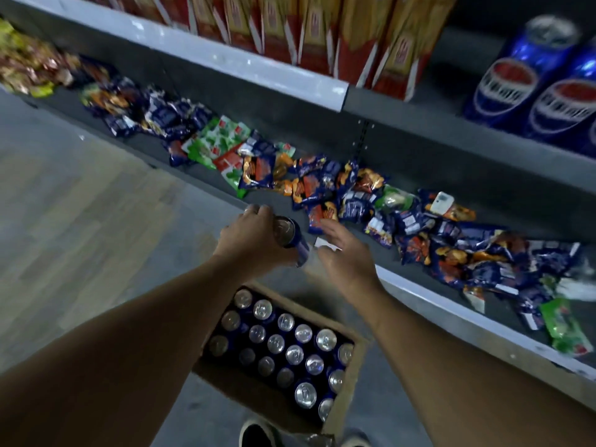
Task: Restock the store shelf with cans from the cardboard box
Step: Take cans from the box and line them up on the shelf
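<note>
While the left hand point(250, 240) wraps its fingers round a can point(292, 238), long axis tilted base-first toward the loose-fingered right hand point(346, 253) just beside it, the cardboard box point(354, 379) sits below the grip and the shelved cans point(516, 88) lie up and right, nearer the right hand

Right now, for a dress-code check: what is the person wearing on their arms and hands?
Both forearms are bare, with no sleeves in view. The left hand and right hand wear no gloves, and neither wrist shows a watch or band. A pale glint on one left finger may be a ring; too blurred to tell.
</note>
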Demonstrator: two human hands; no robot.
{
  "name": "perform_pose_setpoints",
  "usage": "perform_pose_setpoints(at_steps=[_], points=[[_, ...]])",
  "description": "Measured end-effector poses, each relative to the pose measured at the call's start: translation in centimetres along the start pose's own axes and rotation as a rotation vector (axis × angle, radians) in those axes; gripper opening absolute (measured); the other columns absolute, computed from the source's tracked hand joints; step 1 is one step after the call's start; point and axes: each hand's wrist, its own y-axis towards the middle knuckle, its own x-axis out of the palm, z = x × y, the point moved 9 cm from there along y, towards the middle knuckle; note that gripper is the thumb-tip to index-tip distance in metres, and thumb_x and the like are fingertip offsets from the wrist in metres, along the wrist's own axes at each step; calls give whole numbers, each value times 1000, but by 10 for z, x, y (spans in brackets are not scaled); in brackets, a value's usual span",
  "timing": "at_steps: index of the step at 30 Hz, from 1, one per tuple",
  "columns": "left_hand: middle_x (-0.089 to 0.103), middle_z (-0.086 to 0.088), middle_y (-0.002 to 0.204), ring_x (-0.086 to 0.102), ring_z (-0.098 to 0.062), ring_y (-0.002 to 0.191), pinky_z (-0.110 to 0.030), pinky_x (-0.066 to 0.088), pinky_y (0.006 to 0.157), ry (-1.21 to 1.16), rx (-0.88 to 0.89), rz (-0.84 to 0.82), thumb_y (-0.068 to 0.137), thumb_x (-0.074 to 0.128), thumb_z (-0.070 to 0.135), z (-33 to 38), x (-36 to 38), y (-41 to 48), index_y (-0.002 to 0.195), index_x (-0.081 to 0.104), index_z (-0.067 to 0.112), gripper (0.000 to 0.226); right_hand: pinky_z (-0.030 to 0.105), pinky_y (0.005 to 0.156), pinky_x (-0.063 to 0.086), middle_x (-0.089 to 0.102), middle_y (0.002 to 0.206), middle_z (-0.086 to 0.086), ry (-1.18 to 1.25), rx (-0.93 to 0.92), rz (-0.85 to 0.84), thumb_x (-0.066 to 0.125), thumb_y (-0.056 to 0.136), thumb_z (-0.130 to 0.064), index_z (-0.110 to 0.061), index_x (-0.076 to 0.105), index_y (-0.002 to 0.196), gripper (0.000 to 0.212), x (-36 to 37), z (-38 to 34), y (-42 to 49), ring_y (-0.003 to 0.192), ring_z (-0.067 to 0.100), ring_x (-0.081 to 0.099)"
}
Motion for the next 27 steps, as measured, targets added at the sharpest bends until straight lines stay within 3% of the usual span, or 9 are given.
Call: perform_pose_setpoints(at_steps=[3,7,9,12,16,18,21,23,27], points=[[54,0,109,58,-20,89,-30,48,72,-232,52,64,62,85,47,37,-50,0,114,56,21,65,32,90,51,65,123,-7,74,-54,60,57,72,-29,-32,57,134,62,-39,-40,-5,108,14,63],[65,3,87,61,-14,75,-26,40,58,-432,138,156,64,83,46,93,-120,-5,89,58,23,42,11,77,43,64,107,-15,114,-124,171,54,93,-10,-28,60,127,39,-99,-93,-20,94,0,63],[69,5,76,66,-14,69,-31,49,59,-497,170,166,67,80,44,121,-149,-7,82,63,21,32,17,84,43,64,114,-11,142,-144,223,51,96,-11,-26,59,132,39,-128,-116,-28,106,7,62],[72,2,75,71,-18,70,-41,61,65,-556,222,164,66,77,56,161,-189,-15,84,66,21,41,24,94,38,59,120,-13,177,-180,275,52,98,-17,-26,53,138,42,-164,-150,-45,113,7,54],[64,10,61,62,-8,58,-25,44,52,-494,311,197,73,76,59,215,-232,-33,80,64,23,38,27,107,35,49,128,-25,104,-297,291,63,93,-38,-37,46,140,50,-195,-200,-72,126,2,46],[62,9,63,64,-11,64,-25,40,53,-483,331,208,69,76,64,238,-245,-42,79,62,23,44,21,102,39,52,118,-36,49,-359,304,71,87,-42,-47,48,125,44,-206,-226,-90,117,-7,52],[68,6,73,68,-13,73,-34,55,62,-447,371,174,64,75,66,278,-252,-55,83,63,22,49,13,81,44,62,110,-24,-11,-410,373,81,76,-42,-43,52,115,48,-232,-253,-118,98,-9,59],[70,6,82,67,-12,76,-37,59,71,-436,396,146,65,76,66,307,-254,-66,91,62,21,54,19,81,49,62,109,-15,-48,-409,452,83,73,-40,-37,53,114,51,-255,-261,-133,98,1,60],[70,4,83,69,-14,75,-40,60,70,-450,464,78,64,72,76,365,-245,-84,94,62,22,62,33,88,55,65,110,-10,-22,-358,577,84,71,-42,-33,54,115,55,-311,-250,-158,100,8,63]])
